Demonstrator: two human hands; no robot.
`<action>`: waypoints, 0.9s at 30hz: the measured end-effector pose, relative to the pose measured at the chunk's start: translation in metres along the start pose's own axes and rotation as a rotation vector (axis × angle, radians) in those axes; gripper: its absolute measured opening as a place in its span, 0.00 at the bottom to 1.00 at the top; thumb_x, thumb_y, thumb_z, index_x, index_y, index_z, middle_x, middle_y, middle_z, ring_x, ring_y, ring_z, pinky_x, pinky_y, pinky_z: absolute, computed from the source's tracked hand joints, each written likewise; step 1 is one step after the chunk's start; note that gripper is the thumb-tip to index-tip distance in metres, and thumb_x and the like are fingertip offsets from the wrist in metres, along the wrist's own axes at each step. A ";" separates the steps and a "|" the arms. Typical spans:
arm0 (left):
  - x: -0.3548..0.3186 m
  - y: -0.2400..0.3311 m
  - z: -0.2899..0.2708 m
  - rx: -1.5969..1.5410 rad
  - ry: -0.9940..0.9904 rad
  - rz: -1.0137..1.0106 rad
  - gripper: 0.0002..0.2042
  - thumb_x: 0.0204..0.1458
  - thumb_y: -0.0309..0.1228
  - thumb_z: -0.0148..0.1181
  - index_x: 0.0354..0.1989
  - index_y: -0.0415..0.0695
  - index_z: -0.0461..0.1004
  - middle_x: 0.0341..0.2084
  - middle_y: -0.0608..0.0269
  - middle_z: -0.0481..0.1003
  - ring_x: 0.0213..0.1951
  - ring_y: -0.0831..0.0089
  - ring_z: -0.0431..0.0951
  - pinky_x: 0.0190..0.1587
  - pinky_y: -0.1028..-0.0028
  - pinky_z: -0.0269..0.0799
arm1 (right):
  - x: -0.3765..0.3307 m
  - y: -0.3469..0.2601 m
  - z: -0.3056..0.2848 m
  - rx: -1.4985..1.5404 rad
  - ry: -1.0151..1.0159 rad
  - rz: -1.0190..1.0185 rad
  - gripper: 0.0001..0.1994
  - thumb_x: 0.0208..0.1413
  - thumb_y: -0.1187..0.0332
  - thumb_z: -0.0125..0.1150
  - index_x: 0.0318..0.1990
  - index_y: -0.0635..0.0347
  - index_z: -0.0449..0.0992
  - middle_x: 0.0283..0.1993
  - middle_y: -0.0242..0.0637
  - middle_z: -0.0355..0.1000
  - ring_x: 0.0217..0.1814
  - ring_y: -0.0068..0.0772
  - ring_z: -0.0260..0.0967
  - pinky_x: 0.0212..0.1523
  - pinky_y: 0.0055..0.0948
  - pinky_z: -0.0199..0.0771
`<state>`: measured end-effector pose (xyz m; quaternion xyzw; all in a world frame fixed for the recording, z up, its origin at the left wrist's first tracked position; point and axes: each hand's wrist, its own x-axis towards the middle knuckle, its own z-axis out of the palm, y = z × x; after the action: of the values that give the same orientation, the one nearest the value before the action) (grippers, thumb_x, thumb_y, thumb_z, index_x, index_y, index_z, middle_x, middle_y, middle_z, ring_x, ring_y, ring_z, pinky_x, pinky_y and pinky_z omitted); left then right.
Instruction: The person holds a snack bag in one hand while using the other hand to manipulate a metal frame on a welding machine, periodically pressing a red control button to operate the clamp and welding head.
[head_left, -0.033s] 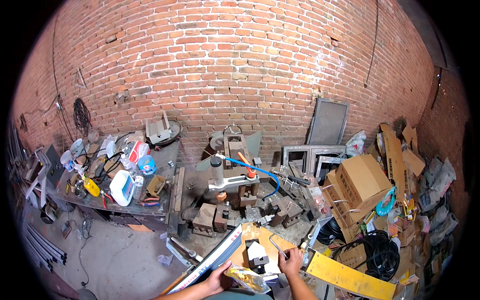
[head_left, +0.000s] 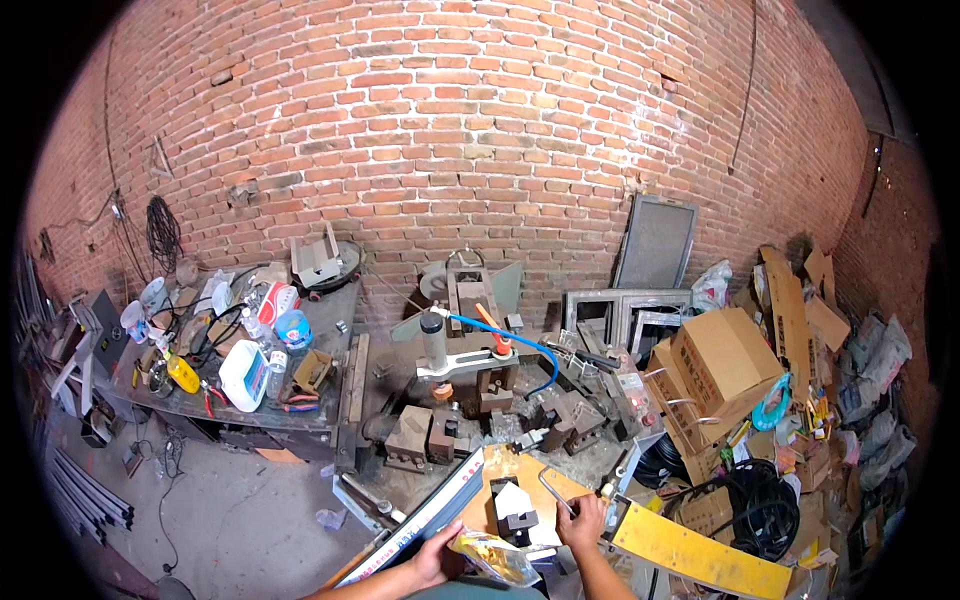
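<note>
My left hand (head_left: 437, 560) is closed on the edge of a crinkled clear plastic packet (head_left: 494, 556) with yellow in it, near the lower edge. To its right, my right hand (head_left: 583, 524) grips a bent metal rod (head_left: 552, 487), like a hex key, whose angled end points away from me. Both hands are over a tan board (head_left: 508, 464). Between them, a dark metal block with a notch (head_left: 518, 524) sits against a white piece (head_left: 513, 499). What lies under the packet is hidden.
Beyond the board stands a machine with a grey cylinder (head_left: 433, 343), a blue hose (head_left: 545, 360) and steel blocks (head_left: 409, 437). A yellow metal strip (head_left: 690, 553) extends right. Cartons (head_left: 727, 362) and coiled black cable (head_left: 762, 510) are piled there. Bottles and pliers (head_left: 300, 403) lie on the left bench.
</note>
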<state>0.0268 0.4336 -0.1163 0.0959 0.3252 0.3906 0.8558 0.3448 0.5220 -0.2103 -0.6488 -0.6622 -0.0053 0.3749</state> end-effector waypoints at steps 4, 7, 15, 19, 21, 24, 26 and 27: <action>-0.004 0.004 0.010 0.013 0.020 -0.008 0.34 0.66 0.61 0.48 0.57 0.37 0.76 0.55 0.46 0.79 0.59 0.50 0.76 0.68 0.53 0.65 | 0.001 -0.001 -0.004 -0.001 0.000 0.000 0.13 0.47 0.63 0.77 0.29 0.55 0.74 0.34 0.39 0.69 0.40 0.50 0.67 0.46 0.47 0.64; -0.004 0.005 0.010 0.015 0.028 -0.009 0.34 0.66 0.60 0.48 0.57 0.36 0.76 0.55 0.45 0.78 0.59 0.50 0.76 0.67 0.52 0.65 | 0.001 -0.004 -0.004 -0.006 0.010 0.010 0.13 0.47 0.63 0.77 0.29 0.55 0.75 0.33 0.37 0.69 0.40 0.48 0.67 0.47 0.46 0.64; -0.003 0.006 0.002 0.003 -0.019 0.008 0.32 0.68 0.57 0.47 0.57 0.36 0.75 0.55 0.46 0.78 0.59 0.52 0.77 0.66 0.52 0.67 | -0.017 0.046 0.031 0.024 0.079 -0.039 0.14 0.47 0.63 0.77 0.29 0.56 0.74 0.34 0.40 0.70 0.41 0.51 0.68 0.46 0.47 0.65; -0.001 0.007 -0.006 -0.034 -0.031 0.001 0.31 0.69 0.56 0.46 0.58 0.37 0.74 0.55 0.47 0.78 0.58 0.54 0.77 0.65 0.52 0.68 | -0.018 0.051 0.037 -0.010 0.068 -0.040 0.14 0.47 0.63 0.77 0.29 0.56 0.74 0.34 0.41 0.70 0.41 0.51 0.68 0.46 0.47 0.65; 0.004 0.003 -0.011 -0.035 0.005 0.028 0.32 0.67 0.58 0.47 0.57 0.36 0.75 0.54 0.46 0.79 0.58 0.51 0.77 0.66 0.52 0.66 | -0.016 0.053 0.039 -0.028 0.075 -0.063 0.14 0.47 0.63 0.77 0.29 0.56 0.74 0.34 0.41 0.70 0.40 0.51 0.67 0.46 0.47 0.65; 0.001 0.006 -0.006 -0.047 -0.038 0.028 0.31 0.68 0.57 0.47 0.57 0.37 0.75 0.54 0.47 0.79 0.58 0.52 0.77 0.67 0.52 0.65 | -0.017 0.049 0.033 -0.016 0.069 -0.049 0.14 0.47 0.63 0.77 0.29 0.55 0.74 0.33 0.40 0.69 0.40 0.51 0.67 0.46 0.47 0.65; 0.004 0.003 -0.009 -0.052 -0.028 0.040 0.30 0.68 0.56 0.47 0.57 0.38 0.75 0.54 0.48 0.79 0.59 0.53 0.76 0.66 0.50 0.64 | -0.012 0.038 0.028 0.024 0.053 -0.013 0.14 0.47 0.63 0.77 0.28 0.55 0.74 0.33 0.40 0.69 0.40 0.51 0.67 0.45 0.47 0.65; 0.003 0.003 -0.010 -0.055 -0.032 0.037 0.30 0.68 0.56 0.48 0.57 0.38 0.75 0.54 0.48 0.79 0.59 0.52 0.76 0.66 0.50 0.64 | -0.013 0.040 0.030 0.015 0.060 -0.032 0.14 0.47 0.63 0.77 0.28 0.55 0.74 0.33 0.40 0.69 0.40 0.50 0.67 0.45 0.47 0.65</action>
<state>0.0207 0.4369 -0.1245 0.0843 0.2989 0.4135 0.8559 0.3624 0.5319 -0.2578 -0.6349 -0.6610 -0.0255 0.3992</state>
